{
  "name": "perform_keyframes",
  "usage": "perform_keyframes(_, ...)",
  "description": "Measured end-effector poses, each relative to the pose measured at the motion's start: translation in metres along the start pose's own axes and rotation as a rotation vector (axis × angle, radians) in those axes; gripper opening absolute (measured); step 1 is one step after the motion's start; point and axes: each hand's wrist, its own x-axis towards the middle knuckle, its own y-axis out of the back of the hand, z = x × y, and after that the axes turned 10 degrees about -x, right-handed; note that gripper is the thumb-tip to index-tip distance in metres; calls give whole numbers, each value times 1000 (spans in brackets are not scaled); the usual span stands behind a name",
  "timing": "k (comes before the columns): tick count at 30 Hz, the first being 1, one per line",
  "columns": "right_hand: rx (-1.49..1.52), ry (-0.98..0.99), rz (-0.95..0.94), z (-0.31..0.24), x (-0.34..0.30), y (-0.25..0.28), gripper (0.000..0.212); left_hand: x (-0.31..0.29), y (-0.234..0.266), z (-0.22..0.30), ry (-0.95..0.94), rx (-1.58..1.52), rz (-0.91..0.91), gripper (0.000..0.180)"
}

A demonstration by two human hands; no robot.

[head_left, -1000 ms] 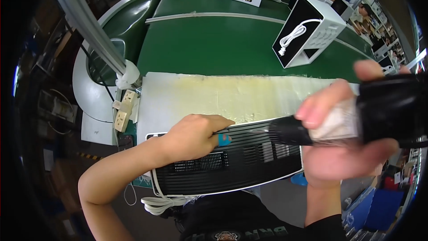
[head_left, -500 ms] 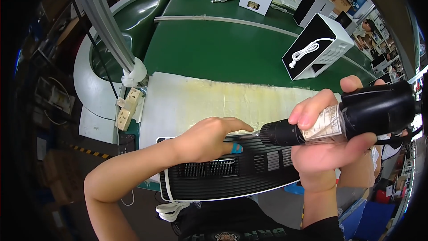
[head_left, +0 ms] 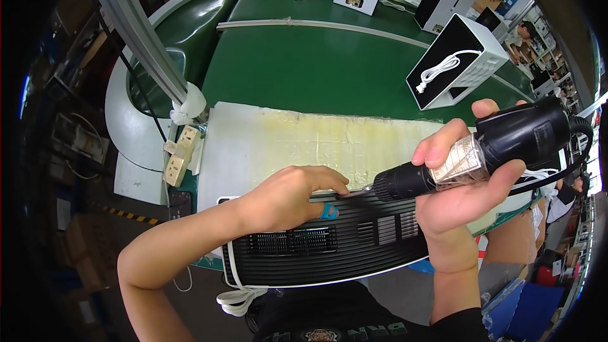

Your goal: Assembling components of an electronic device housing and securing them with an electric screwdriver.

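Left of the black slatted unit (head_left: 316, 266) in front of my body, past its far corner, is a beige power strip (head_left: 180, 159); a bundled white cord (head_left: 239, 302) is at its near left corner. My left hand (head_left: 285, 201) lies over its far edge, index finger extended, thumb in a blue wrap (head_left: 330, 211); I cannot tell whether these fingers pinch anything. Beyond that edge, a yellowed sheet (head_left: 304, 145) covers part of the green tabletop (head_left: 297, 57). Over the unit's right half, my right hand (head_left: 457, 206) has its fingers wrapped around a black electric screwdriver (head_left: 529, 133), bit pointing left near my index fingertip. Well beyond the unit's right end stands a white housing (head_left: 484, 44).
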Motion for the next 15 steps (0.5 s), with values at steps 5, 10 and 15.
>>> perform_keyframes(5,-59,60,-13,2,-1,5,79,2,1,5,34,-40,-27,35)
perform_keyframes(10,-116,131,-49,4,-2,5,76,0,-3,-1,21,-16,9,35)
perform_keyframes(15,-171,207,-88,2,-3,1,75,-2,-4,2,17,-11,30,33)
